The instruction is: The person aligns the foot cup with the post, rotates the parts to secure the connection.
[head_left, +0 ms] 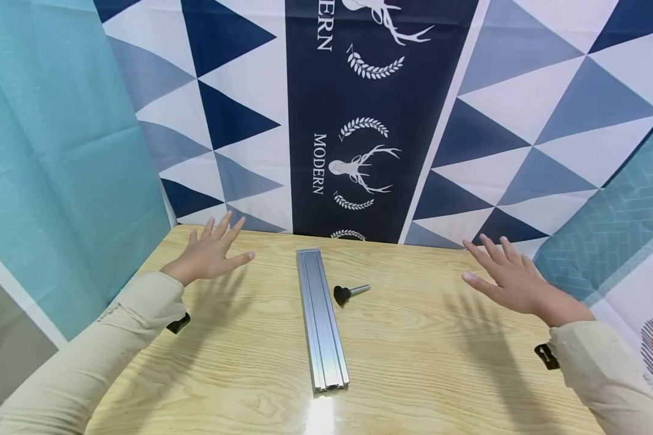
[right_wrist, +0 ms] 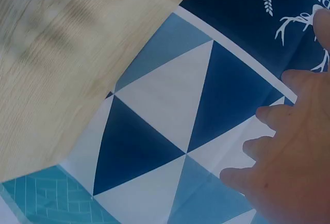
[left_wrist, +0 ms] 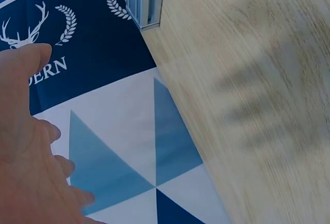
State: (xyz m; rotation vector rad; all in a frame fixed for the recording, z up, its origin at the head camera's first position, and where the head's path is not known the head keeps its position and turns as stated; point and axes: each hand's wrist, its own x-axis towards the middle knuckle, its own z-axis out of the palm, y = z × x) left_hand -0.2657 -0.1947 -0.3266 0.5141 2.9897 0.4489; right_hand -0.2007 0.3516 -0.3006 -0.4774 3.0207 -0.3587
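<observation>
A long silver aluminium profile (head_left: 322, 320) with grooves along its top lies lengthwise on the table. Just right of it is a bolt with a black knob (head_left: 344, 294) and a bare metal shank. My left hand (head_left: 209, 251) hovers above the table to the left of the profile, fingers spread and holding nothing. Over the right side of the table, my right hand (head_left: 508, 278) is likewise raised with fingers apart, well away from the bolt. In the left wrist view, one end of the profile (left_wrist: 146, 2) shows beyond the thumb. Neither item shows in the right wrist view.
The wooden table (head_left: 413, 362) meets a patterned blue-and-white cloth (head_left: 239, 90) hung along its far edge. A turquoise cloth (head_left: 49, 151) hangs at the left, and another turquoise patterned cloth (head_left: 620, 223) stands at the right. Both hands cast shadows on the tabletop.
</observation>
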